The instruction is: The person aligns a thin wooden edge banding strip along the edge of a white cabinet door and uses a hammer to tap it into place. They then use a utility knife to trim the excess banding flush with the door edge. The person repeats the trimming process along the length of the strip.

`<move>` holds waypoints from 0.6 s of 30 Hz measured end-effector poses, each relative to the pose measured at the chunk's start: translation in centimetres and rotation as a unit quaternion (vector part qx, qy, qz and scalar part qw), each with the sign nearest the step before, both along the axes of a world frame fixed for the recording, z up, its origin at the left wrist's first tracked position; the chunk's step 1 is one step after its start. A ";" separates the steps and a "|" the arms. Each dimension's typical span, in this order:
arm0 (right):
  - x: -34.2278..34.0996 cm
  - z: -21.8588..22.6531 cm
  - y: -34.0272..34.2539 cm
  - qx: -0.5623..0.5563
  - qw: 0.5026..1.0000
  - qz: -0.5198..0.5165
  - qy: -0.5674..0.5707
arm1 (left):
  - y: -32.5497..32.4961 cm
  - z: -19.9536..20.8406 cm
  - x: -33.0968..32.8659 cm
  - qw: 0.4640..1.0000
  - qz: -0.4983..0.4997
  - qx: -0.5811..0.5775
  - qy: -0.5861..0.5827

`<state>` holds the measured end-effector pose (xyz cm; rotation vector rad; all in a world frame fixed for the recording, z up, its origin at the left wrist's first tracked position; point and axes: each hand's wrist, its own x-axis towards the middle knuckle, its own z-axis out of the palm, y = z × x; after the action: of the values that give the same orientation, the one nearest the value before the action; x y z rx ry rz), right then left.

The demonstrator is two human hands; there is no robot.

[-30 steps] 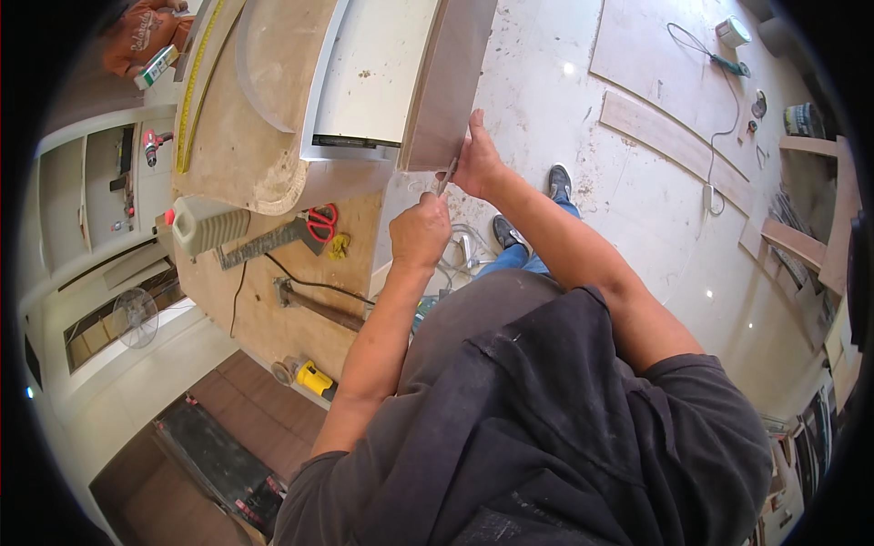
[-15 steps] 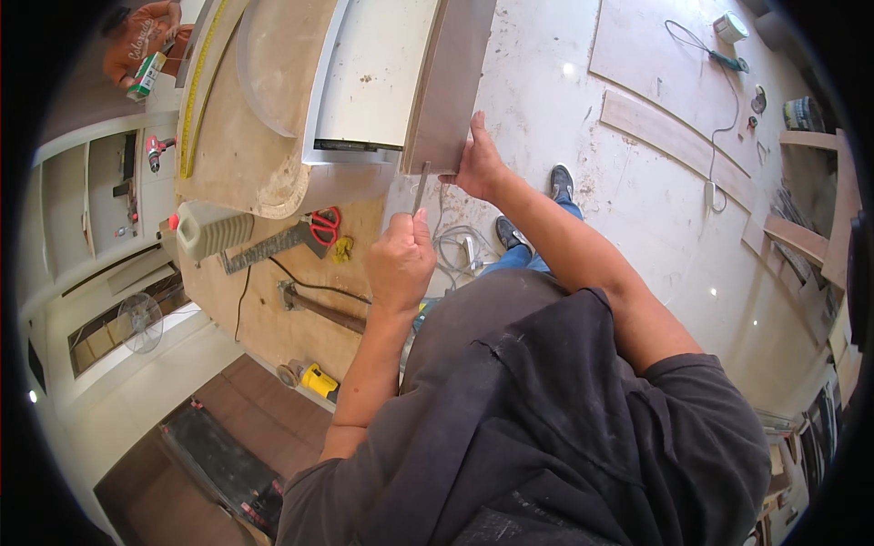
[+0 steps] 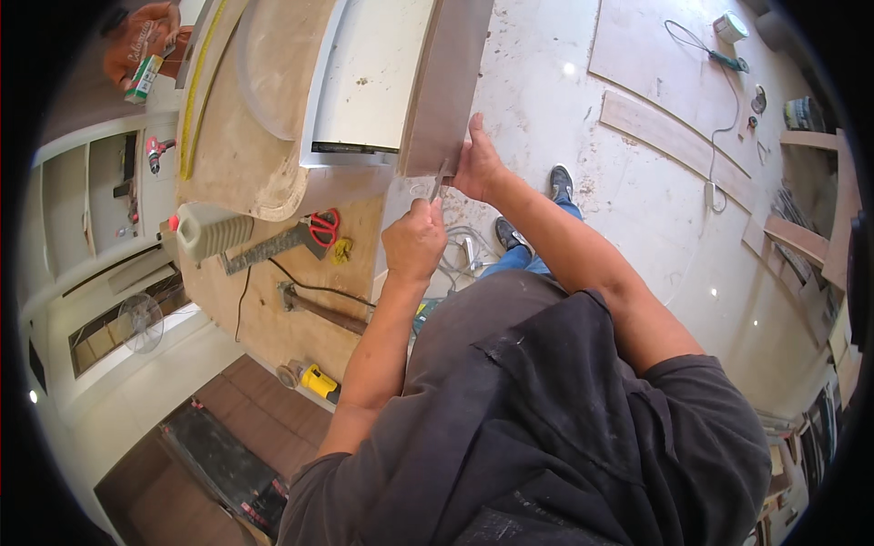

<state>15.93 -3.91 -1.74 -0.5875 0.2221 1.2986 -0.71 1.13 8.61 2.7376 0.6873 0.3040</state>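
Note:
My left hand (image 3: 414, 238) is closed in a fist around a thin, narrow metal tool (image 3: 439, 179), which looks like a flat file. Its tip lies against the near end of a brown board (image 3: 446, 96), close to the right corner. With its thumb pointing up, my right hand (image 3: 479, 166) grips that board's right edge near the same corner. Along the board's left side runs a curved white piece (image 3: 371, 82) with a pale rim. The fingers under the board are hidden.
On the wooden worktable (image 3: 273, 91) lie a white jug (image 3: 209, 232), red-handled scissors (image 3: 324, 227), a saw-like blade (image 3: 264, 252) and a yellow grinder (image 3: 319, 382). Cables (image 3: 460, 250) and boards (image 3: 674, 136) lie on the floor. Another person (image 3: 137, 45) sits at far left.
My left hand has shifted right and slightly up, carrying the tool along the board's end toward its right corner. The right hand stays on the board, which has moved slightly left.

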 end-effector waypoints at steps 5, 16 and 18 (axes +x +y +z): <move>-0.6 -0.4 -0.1 0.005 0.999 -0.028 0.017 | 0.4 -1.7 0.8 0.997 -0.033 0.026 0.069; 0.1 -0.6 -1.1 0.028 1.000 0.001 -0.007 | 0.9 -4.5 0.8 0.991 -0.046 0.000 0.122; 0.1 -1.1 -1.0 0.047 0.999 0.015 -0.005 | 0.9 -5.3 1.2 0.990 -0.040 0.011 0.133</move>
<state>16.07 -4.88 -2.86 -0.5195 0.1433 1.3275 0.46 1.99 3.31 2.8472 0.6394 -0.0741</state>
